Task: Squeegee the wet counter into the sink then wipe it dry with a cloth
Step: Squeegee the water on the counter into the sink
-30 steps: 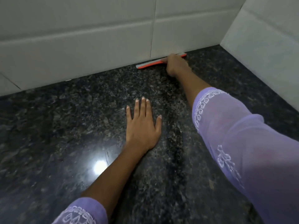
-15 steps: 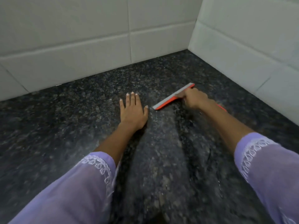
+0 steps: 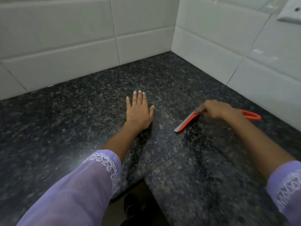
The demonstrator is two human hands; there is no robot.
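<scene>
The table (image 3: pixel 68 121) is a dark, speckled granite surface that fills a corner between two walls of white tiles (image 3: pixel 61 46). No brand, label or writing can be read anywhere on the tiles, the tool or the stone. High at the right edge of the view a white plate (image 3: pixel 291 15) is fixed to the wall, only partly in frame; whether it is a switch or a socket cannot be told.

The left hand (image 3: pixel 138 111) lies flat on the table, palm down, its fingers (image 3: pixel 138 98) straight and close together, the thumb held a little out to the side; it grips nothing. A lilac sleeve (image 3: pixel 78 190) with white embroidery at the cuff covers that forearm.

The right hand (image 3: pixel 218 110) is closed around an orange squeegee (image 3: pixel 187 122), its fingers clamped on the tool just behind the blade. The grey rubber edge points down and toward the left hand, its lower end touching or almost touching the stone; which of the two cannot be told because of motion blur. The orange loop of the handle (image 3: pixel 250 115) sticks out behind the hand, near the right wall. The squeegee sits well to the right of the left hand, apart from it.

Thin, pale streaks mark the stone just below the blade.
</scene>
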